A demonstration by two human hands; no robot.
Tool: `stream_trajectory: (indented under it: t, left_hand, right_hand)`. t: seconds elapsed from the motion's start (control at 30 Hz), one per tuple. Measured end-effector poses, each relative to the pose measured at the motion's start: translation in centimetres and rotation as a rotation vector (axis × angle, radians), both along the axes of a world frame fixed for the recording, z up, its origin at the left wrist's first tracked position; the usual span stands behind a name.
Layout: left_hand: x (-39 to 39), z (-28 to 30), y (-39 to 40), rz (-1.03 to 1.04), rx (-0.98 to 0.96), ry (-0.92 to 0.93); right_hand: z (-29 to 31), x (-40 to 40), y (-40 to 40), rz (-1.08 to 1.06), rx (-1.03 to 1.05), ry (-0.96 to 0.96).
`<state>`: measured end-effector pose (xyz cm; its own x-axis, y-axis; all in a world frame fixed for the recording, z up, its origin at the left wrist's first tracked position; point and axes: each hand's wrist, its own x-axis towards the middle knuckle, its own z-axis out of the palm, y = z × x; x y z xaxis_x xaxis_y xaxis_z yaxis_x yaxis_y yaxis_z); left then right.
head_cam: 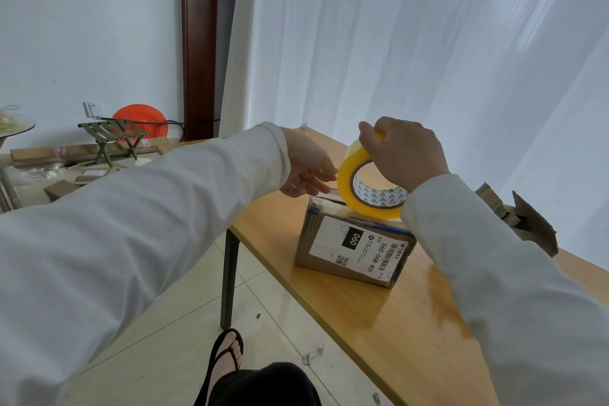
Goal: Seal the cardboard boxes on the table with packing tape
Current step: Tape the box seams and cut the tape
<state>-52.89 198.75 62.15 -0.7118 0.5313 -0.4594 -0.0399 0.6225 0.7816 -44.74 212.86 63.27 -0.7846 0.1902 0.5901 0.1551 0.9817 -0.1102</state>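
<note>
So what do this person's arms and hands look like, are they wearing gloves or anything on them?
No gloves: both hands are bare. The left hand and the right hand each come out of a long, loose white sleeve that reaches the wrist. The left sleeve has a plain seamed cuff; the right sleeve is plain too. No markings or watch show on either. A ring may sit on a left finger, but it is too small to tell.

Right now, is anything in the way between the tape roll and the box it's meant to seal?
Nothing visible. The right hand holds the tape roll right above the cardboard box, and the left hand is at the tape's edge.
</note>
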Motion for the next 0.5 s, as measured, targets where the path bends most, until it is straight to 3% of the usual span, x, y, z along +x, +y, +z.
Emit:
stream_trajectory:
  t: [0.27,0.5]
  left_hand:
    - [-0.3,-1.3,-0.3,0.001,0.211,-0.131]
    - [-1.2,1.4,-2.5,0.125,0.573,-0.217]
  right_hand:
    - [-0.2,0.2,0.4,0.009,-0.012,-0.002]
    - [-0.4,1.1,1.5,0.085,-0.092,0.011]
